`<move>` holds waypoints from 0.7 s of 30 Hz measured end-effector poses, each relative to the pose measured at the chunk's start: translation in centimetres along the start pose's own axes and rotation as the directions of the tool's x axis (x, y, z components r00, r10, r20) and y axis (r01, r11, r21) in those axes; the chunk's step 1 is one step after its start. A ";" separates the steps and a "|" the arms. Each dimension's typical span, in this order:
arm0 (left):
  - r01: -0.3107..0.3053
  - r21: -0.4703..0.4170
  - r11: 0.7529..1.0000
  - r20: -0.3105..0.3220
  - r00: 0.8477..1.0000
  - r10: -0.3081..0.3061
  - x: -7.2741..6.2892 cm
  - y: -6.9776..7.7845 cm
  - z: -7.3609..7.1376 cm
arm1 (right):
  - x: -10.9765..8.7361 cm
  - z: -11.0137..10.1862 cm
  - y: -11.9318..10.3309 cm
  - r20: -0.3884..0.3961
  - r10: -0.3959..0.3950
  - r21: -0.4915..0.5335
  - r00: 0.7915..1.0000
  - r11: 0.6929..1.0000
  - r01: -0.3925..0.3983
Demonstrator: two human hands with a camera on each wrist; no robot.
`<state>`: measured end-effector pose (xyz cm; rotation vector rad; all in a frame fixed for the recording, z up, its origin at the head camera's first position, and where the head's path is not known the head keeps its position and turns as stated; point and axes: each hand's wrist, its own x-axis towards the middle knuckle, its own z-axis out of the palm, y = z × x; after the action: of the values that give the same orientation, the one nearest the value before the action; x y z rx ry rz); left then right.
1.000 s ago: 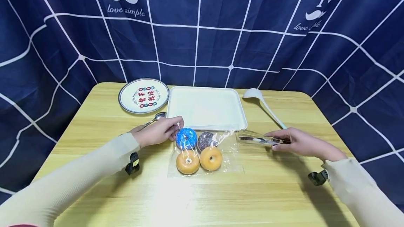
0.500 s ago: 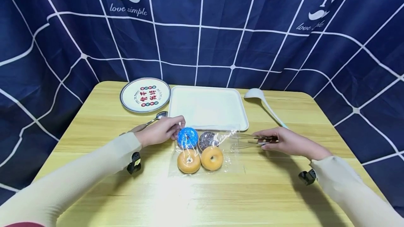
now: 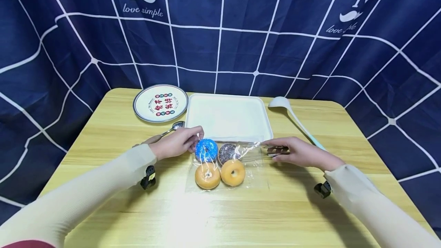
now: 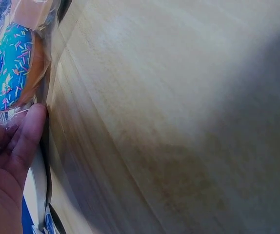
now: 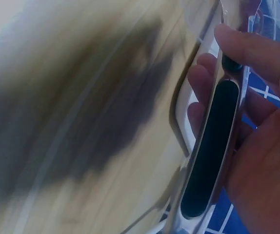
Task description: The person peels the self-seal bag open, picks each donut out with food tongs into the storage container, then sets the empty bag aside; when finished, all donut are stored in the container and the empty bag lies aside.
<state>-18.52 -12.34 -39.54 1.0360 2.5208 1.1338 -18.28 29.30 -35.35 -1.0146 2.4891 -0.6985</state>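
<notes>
A clear plastic bag (image 3: 253, 179) lies on the table with a blue sprinkled donut (image 3: 206, 149), a dark chocolate donut (image 3: 227, 153) and two plain donuts (image 3: 233, 172) inside. My left hand (image 3: 177, 142) pinches the bag's left edge right beside the blue donut; the left wrist view shows thumb and fingers on the plastic. My right hand (image 3: 299, 152) grips metal tongs (image 5: 210, 146) with dark green handle inlays, fingers wrapped about the handle. The tongs' ends reach left into the bag's right end, toward the chocolate donut, partly lost under glare.
Directly behind the bag is a white rectangular tray (image 3: 227, 118). Back left stands a round plate (image 3: 151, 104) with red lettering, and a spoon (image 3: 178, 125) lies in front of it, partly under my left hand. A white ladle (image 3: 296, 119) with a pale green handle lies behind my right hand.
My right hand has moved left with the tongs, and their ends have gone from beside the bag into its right end. My left hand has kept its pinch in place.
</notes>
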 end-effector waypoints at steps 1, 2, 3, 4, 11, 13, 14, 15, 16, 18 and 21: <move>0.003 0.000 1.000 -0.001 1.000 -0.003 0.0 0.0 0.0 | 0.2 -0.1 -0.1 0.014 0.000 0.004 1.000 1.000 0.000; 0.005 0.002 1.000 -0.002 1.000 -0.005 0.0 0.0 0.0 | 0.3 -0.1 -0.1 0.028 -0.003 0.009 1.000 1.000 0.002; 0.007 0.006 1.000 -0.003 1.000 -0.007 0.0 0.0 -0.1 | 0.5 -0.2 -0.2 0.039 -0.003 0.002 0.999 1.000 0.003; 0.008 0.010 1.000 -0.003 1.000 -0.008 0.0 -0.1 -0.1 | 0.6 -0.3 -0.2 0.048 -0.003 -0.006 0.999 1.000 0.003; 0.006 0.024 1.000 0.001 1.000 -0.006 0.1 -0.2 -0.2 | 1.1 -0.5 -0.2 0.087 0.026 -0.003 0.996 1.000 -0.026; 0.011 0.024 1.000 0.003 1.000 -0.011 0.1 -0.2 -0.2 | 1.2 -0.4 -0.2 0.107 0.032 0.006 0.994 0.999 -0.033; 0.010 0.027 1.000 0.003 1.000 -0.010 0.1 -0.3 -0.1 | 1.3 -0.4 -0.3 0.125 0.039 0.022 0.991 0.999 -0.042; 0.009 0.031 0.999 0.003 1.000 -0.009 0.1 -0.3 -0.1 | 1.4 -0.4 -0.3 0.145 0.047 0.045 0.988 0.998 -0.054; 0.012 0.035 0.999 0.003 1.000 -0.012 0.1 -0.4 -0.1 | 1.5 -0.3 -0.4 0.166 0.057 0.076 0.984 0.995 -0.071; 0.014 0.041 0.999 0.000 1.000 -0.014 0.2 -0.4 0.0 | 1.6 -0.3 -0.5 0.208 0.083 0.150 0.975 0.982 -0.116; 0.018 0.048 0.999 -0.006 1.000 -0.018 0.1 -0.3 0.0 | 1.9 -0.3 -0.6 0.253 0.111 0.235 0.961 0.957 -0.172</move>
<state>-18.80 -12.41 -39.76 1.0210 2.5679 1.0783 -19.38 27.69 -35.04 -0.7664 2.1734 -0.7785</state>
